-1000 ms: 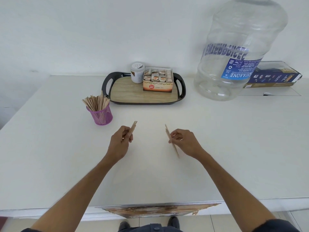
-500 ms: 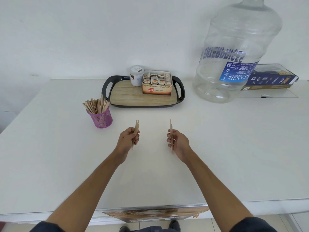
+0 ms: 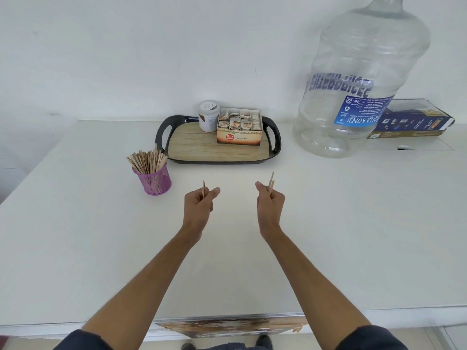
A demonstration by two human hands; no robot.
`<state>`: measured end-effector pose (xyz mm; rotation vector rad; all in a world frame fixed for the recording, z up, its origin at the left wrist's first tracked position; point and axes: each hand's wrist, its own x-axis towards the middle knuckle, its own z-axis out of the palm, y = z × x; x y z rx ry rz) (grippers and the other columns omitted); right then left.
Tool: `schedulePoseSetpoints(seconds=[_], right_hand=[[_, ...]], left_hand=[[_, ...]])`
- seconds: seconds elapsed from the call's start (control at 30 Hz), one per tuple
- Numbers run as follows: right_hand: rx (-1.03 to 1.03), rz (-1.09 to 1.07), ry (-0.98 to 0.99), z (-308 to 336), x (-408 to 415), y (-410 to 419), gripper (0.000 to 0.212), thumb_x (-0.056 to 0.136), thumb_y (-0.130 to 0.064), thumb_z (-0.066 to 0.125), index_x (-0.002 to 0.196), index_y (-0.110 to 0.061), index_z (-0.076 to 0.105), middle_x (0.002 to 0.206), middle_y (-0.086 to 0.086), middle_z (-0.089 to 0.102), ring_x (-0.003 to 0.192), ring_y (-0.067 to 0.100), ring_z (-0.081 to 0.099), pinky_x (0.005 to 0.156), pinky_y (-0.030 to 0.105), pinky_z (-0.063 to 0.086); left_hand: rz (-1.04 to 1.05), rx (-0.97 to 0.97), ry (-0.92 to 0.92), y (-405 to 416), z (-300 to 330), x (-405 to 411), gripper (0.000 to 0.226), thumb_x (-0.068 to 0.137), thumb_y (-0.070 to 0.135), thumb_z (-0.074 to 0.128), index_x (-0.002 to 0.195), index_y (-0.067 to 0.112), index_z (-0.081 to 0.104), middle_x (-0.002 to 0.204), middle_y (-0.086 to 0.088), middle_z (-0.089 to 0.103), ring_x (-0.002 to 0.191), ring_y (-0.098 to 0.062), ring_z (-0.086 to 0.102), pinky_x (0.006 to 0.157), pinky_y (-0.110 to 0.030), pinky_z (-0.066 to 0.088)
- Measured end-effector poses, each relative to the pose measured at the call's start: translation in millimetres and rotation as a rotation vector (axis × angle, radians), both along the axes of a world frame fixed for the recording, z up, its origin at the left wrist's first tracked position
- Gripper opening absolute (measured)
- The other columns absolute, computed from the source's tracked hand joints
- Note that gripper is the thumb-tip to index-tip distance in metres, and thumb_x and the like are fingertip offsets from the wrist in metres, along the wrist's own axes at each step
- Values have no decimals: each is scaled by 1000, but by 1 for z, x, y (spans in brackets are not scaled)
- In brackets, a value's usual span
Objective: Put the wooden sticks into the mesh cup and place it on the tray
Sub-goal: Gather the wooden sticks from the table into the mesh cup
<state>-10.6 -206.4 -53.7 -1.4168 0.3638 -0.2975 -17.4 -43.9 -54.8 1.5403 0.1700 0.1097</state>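
Most sticks already stand in the purple mesh cup (image 3: 154, 181) on the table just left of the tray (image 3: 275, 137), while the left hand (image 3: 198, 202) and right hand (image 3: 270, 202) each pinch a few last sticks, so filling the cup and moving it onto the tray remain.

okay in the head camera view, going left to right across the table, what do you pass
mesh cup → left hand → tray → right hand → water jug → blue box

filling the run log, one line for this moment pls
left hand: holds stick | right hand: holds sticks | mesh cup: on table, off tray
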Motion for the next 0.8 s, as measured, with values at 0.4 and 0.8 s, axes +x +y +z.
schedulePoseSetpoints(seconds=[0.4, 0.8], right_hand=[[-130, -12, -46, -33, -36, 23, 65, 93, -7, 61, 51, -26, 15, 50, -14, 12, 49, 9, 11, 54, 29, 18], [-147, 33, -27, -35, -40, 22, 62, 97, -12, 58, 54, -24, 16, 48, -11, 14, 46, 8, 11, 48, 13, 26]], left_hand=[[47, 97, 69, -4, -38, -28, 63, 92, 29, 64, 58, -3, 22, 58, -14, 21, 61, -32, 14, 54, -39, 15], [-30, 94, 22, -8, -52, -29, 70, 94, 39, 60, 46, -7, 36, 44, -14, 61, 45, -30, 44, 63, -16, 41]])
